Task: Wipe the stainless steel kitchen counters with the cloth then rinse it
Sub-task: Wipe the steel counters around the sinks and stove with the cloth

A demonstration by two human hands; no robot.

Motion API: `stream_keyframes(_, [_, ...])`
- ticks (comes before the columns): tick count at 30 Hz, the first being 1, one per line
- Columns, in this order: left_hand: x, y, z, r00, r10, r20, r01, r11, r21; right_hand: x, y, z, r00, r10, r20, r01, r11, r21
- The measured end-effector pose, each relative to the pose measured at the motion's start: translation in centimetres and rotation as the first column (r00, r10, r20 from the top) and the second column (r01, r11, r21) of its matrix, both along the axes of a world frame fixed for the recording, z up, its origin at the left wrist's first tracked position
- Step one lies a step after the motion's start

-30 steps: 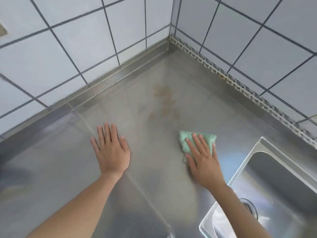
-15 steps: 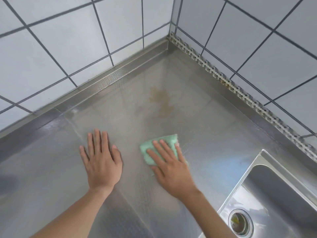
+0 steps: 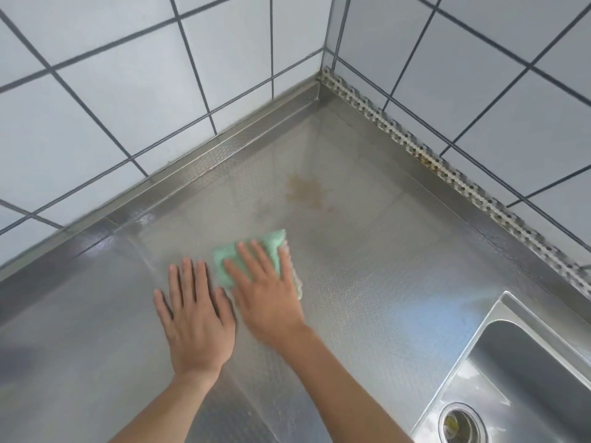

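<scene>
A folded green cloth (image 3: 275, 243) lies flat on the stainless steel counter (image 3: 383, 266). My right hand (image 3: 267, 289) presses down on the cloth with its fingers spread, covering most of it. Right beside it, my left hand (image 3: 196, 318) rests palm-down on the bare counter, fingers together, holding nothing. The two hands nearly touch. A brownish stain (image 3: 307, 191) marks the counter farther back, toward the corner, apart from the cloth.
A steel sink (image 3: 543, 362) with a drain (image 3: 462, 423) is set into the counter at the lower right. White tiled walls (image 3: 128, 91) meet in a corner at the back. A perforated metal strip (image 3: 447, 167) runs along the right wall's base.
My right hand has slid the cloth leftward across the counter until it sits next to my left hand. The left hand has stayed planted; the view has shifted right.
</scene>
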State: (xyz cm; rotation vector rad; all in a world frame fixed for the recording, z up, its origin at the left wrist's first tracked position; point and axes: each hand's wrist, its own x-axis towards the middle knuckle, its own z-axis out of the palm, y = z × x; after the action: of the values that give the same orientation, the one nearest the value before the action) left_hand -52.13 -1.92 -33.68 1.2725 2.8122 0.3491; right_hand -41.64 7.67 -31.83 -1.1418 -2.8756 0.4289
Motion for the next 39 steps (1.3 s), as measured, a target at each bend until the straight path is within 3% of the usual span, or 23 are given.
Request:
stream_keyframes(3, [0.1, 0.0, 0.2, 1.0, 0.008, -0.008, -0.008, 1.0, 0.002, 5.3, -1.1, 0.0, 0.99, 0.14, -0.024, -0.14, 0.99, -0.016])
stream_keyframes(5, [0.2, 0.1, 0.4, 1.0, 0.021, -0.004, -0.021, 1.0, 0.006, 9.3, 1.0, 0.4, 0.995, 0.095, -0.014, -0.096, 0.995, -0.012])
stream_keyframes(9, [0.2, 0.2, 0.7, 1.0, 0.021, 0.005, -0.021, 1.0, -0.004, 13.5, 8.2, 1.0, 0.979, -0.197, 0.04, 0.199, 0.978, -0.057])
stream_keyframes(13, [0.3, 0.1, 0.8, 1.0, 0.018, 0.009, -0.018, 1.0, -0.008, 8.1, 14.5, 0.4, 0.876, -0.464, 0.13, 0.472, 0.881, -0.037])
stream_keyframes(15, [0.3, 0.2, 0.8, 1.0, 0.018, 0.006, -0.018, 1.0, -0.012, 3.5, 15.0, 0.2, 0.882, -0.447, 0.145, 0.455, 0.89, -0.023])
stream_keyframes(18, [0.3, 0.3, 0.6, 1.0, 0.024, -0.004, -0.024, 1.0, -0.01, -0.9, 11.7, 0.1, 0.955, -0.291, 0.064, 0.293, 0.956, -0.017])
stream_keyframes(21, [0.3, 0.3, 0.6, 1.0, 0.018, -0.012, -0.018, 1.0, -0.004, 0.7, 6.9, 0.0, 0.996, -0.081, -0.038, 0.081, 0.997, -0.009])
stream_keyframes(24, [0.3, 0.4, 0.7, 1.0, 0.022, -0.009, -0.022, 1.0, -0.004, 6.1, 6.3, -0.2, 0.998, 0.062, -0.018, -0.062, 0.998, -0.004])
stream_keyframes(26, [0.3, 0.4, 0.7, 1.0, 0.022, -0.011, -0.022, 1.0, 0.0, 9.3, 8.9, -0.1, 0.999, 0.035, 0.035, -0.035, 0.999, 0.003])
stream_keyframes(29, [0.1, 0.4, 0.5, 1.0, 0.024, -0.01, -0.024, 1.0, 0.013, 11.0, 15.0, 0.2, 0.978, -0.193, 0.083, 0.195, 0.981, -0.016])
stream_keyframes(32, [0.2, 0.4, 0.2, 1.0, 0.018, -0.023, -0.017, 0.999, 0.035, 7.6, 20.9, 0.4, 0.872, -0.476, 0.114, 0.483, 0.875, -0.045])
stream_keyframes(34, [0.1, 0.3, 0.0, 0.999, 0.016, -0.037, -0.013, 0.998, 0.063, 3.0, 22.9, 0.4, 0.819, -0.557, 0.138, 0.567, 0.822, -0.051])
stream_keyframes(36, [0.2, 0.3, -0.2, 0.999, 0.019, -0.048, -0.015, 0.997, 0.081, -2.0, 22.2, 0.5, 0.852, -0.507, 0.129, 0.516, 0.855, -0.049])
stream_keyframes(39, [0.3, 0.3, -0.2, 0.999, 0.025, -0.043, -0.022, 0.997, 0.076, -7.1, 16.5, 0.2, 0.955, -0.288, 0.069, 0.29, 0.957, -0.027])
